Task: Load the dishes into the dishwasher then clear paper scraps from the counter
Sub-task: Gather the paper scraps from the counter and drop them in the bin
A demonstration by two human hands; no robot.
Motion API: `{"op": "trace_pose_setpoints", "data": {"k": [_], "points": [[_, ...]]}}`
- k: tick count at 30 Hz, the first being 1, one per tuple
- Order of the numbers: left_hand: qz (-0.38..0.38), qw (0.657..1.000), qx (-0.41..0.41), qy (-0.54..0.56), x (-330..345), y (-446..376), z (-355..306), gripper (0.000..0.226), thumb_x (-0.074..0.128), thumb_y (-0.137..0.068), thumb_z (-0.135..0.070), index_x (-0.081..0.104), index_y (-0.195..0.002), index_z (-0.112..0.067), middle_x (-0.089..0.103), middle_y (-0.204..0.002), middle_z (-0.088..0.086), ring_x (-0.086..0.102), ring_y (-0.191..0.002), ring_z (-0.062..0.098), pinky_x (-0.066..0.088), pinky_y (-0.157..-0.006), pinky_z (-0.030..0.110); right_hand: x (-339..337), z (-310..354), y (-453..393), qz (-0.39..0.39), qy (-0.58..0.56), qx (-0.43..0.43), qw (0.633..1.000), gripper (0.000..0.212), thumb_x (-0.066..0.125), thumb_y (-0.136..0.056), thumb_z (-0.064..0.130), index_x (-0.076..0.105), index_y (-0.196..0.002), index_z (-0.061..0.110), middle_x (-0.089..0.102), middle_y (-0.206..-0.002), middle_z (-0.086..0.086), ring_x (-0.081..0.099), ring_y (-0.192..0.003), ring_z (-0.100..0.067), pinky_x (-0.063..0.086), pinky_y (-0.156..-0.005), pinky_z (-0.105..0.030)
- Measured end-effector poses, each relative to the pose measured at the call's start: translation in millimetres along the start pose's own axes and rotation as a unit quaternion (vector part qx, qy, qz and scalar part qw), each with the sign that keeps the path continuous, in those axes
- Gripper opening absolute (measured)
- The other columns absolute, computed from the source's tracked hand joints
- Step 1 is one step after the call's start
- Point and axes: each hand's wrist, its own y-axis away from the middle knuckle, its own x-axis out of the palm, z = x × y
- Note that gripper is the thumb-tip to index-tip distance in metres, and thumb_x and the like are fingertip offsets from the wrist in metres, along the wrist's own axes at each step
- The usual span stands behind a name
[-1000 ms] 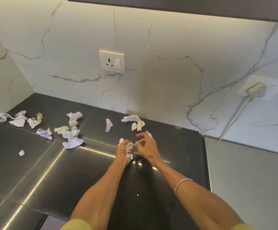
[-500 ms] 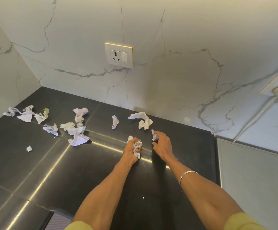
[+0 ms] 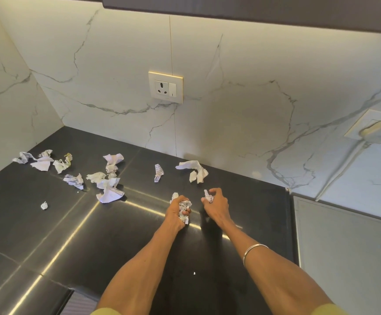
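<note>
A wad of crumpled scraps (image 3: 184,208) is held in the curled grip of the left hand (image 3: 177,212), just above the dark table (image 3: 48,223). A single small scrap (image 3: 208,196) is pinched in the fingers of the right hand (image 3: 215,204), close beside the left. The paper clearing is judged to be under way but far from finished. A long white scrap (image 3: 194,170) and a small printed scrap (image 3: 158,172) lie near the wall, and a scattered cluster of scraps (image 3: 71,171) is left further to the left, with one tiny scrap (image 3: 44,205) apart. No dishwasher or dishes are shown, so that part cannot be judged; it is perhaps already done.
</note>
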Motion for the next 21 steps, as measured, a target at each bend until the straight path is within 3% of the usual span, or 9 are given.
{"op": "trace_pose_setpoints", "data": {"k": [2, 4, 6, 10, 12, 13, 15, 21], "points": [[-0.003, 1.000, 0.009, 0.010, -1.8, 8.7, -1.4, 0.012, 0.061, -0.081, -0.003, 0.053, -0.075, -0.009, 0.051, -0.059, 0.008, 0.039, -0.035, 0.011, 0.027, -0.030, 0.013, 4.2, 9.9, 8.7, 0.008, -0.027, -0.009, 1.000, 0.031, 0.063, -0.091, 0.028, 0.058, -0.119, 0.018, 0.063, -0.105, 0.001, 0.061, -0.095, -0.017, 0.051, -0.083, -0.029], [0.000, 0.999, 0.026, 0.023, -3.1, 18.4, -2.5, 0.016, 0.057, -0.083, -0.001, 0.053, -0.077, -0.014, 0.049, -0.059, 0.007, 0.037, -0.031, 0.010, 0.025, -0.030, 0.013, 10.1, 22.8, 20.2, 0.014, -0.048, -0.023, 0.998, 0.018, 0.057, -0.094, 0.029, 0.066, -0.099, 0.015, 0.067, -0.091, -0.001, 0.061, -0.082, -0.016, 0.047, -0.071, -0.027], [-0.006, 0.999, 0.040, 0.034, -5.5, 27.7, -2.6, 0.018, 0.058, -0.084, -0.001, 0.052, -0.078, -0.017, 0.049, -0.061, 0.007, 0.039, -0.032, 0.009, 0.029, -0.031, 0.014, 19.7, 33.7, 32.8, 0.014, -0.081, -0.033, 0.996, 0.029, 0.052, -0.097, 0.031, 0.066, -0.084, 0.009, 0.066, -0.078, -0.004, 0.058, -0.070, -0.013, 0.045, -0.065, -0.026], [-0.058, 0.993, 0.048, 0.091, -21.9, 38.9, -2.0, 0.014, 0.070, -0.072, -0.009, 0.057, -0.078, -0.011, 0.056, -0.063, 0.008, 0.046, -0.037, 0.013, 0.039, -0.039, 0.020, 39.8, 53.3, 59.8, 0.047, -0.121, -0.043, 0.991, 0.022, 0.051, -0.099, 0.030, 0.067, -0.096, 0.015, 0.065, -0.084, 0.005, 0.060, -0.073, -0.004, 0.040, -0.056, -0.010], [-0.085, 0.987, 0.068, 0.115, -34.5, 42.5, -3.4, 0.019, 0.073, -0.066, -0.007, 0.058, -0.077, -0.012, 0.062, -0.071, 0.013, 0.057, -0.049, 0.020, 0.050, -0.051, 0.025, 51.3, 58.6, 71.3, 0.054, -0.141, -0.048, 0.987, 0.020, 0.051, -0.099, 0.029, 0.066, -0.095, 0.017, 0.065, -0.083, 0.005, 0.061, -0.073, -0.006, 0.041, -0.057, -0.011], [-0.096, 0.984, 0.078, 0.127, -40.2, 48.5, -4.5, 0.023, 0.074, -0.064, -0.005, 0.061, -0.081, -0.013, 0.066, -0.079, 0.016, 0.063, -0.061, 0.025, 0.057, -0.064, 0.032, 57.4, 60.4, 76.6, 0.061, -0.144, -0.049, 0.987, 0.020, 0.051, -0.100, 0.028, 0.065, -0.093, 0.016, 0.064, -0.082, 0.005, 0.062, -0.073, -0.007, 0.041, -0.057, -0.012], [-0.128, 0.975, 0.103, 0.148, -52.2, 61.0, -6.4, 0.029, 0.076, -0.065, -0.004, 0.064, -0.090, -0.009, 0.069, -0.088, 0.018, 0.066, -0.075, 0.030, 0.058, -0.082, 0.042, 70.1, 65.8, 88.9, 0.078, -0.148, -0.046, 0.985, 0.023, 0.049, -0.100, 0.028, 0.066, -0.096, 0.013, 0.064, -0.083, 0.003, 0.062, -0.076, -0.010, 0.041, -0.057, -0.014], [-0.217, 0.939, 0.182, 0.197, -91.4, 91.1, 4.4, 0.017, 0.073, -0.071, -0.015, 0.067, -0.084, -0.007, 0.070, -0.075, 0.008, 0.066, -0.063, 0.022, 0.052, -0.061, 0.028, 115.3, 79.2, 139.7, 0.131, -0.247, 0.002, 0.960, 0.022, 0.047, -0.100, 0.028, 0.067, -0.106, 0.018, 0.066, -0.091, 0.007, 0.063, -0.080, -0.006, 0.049, -0.064, -0.020]]}}
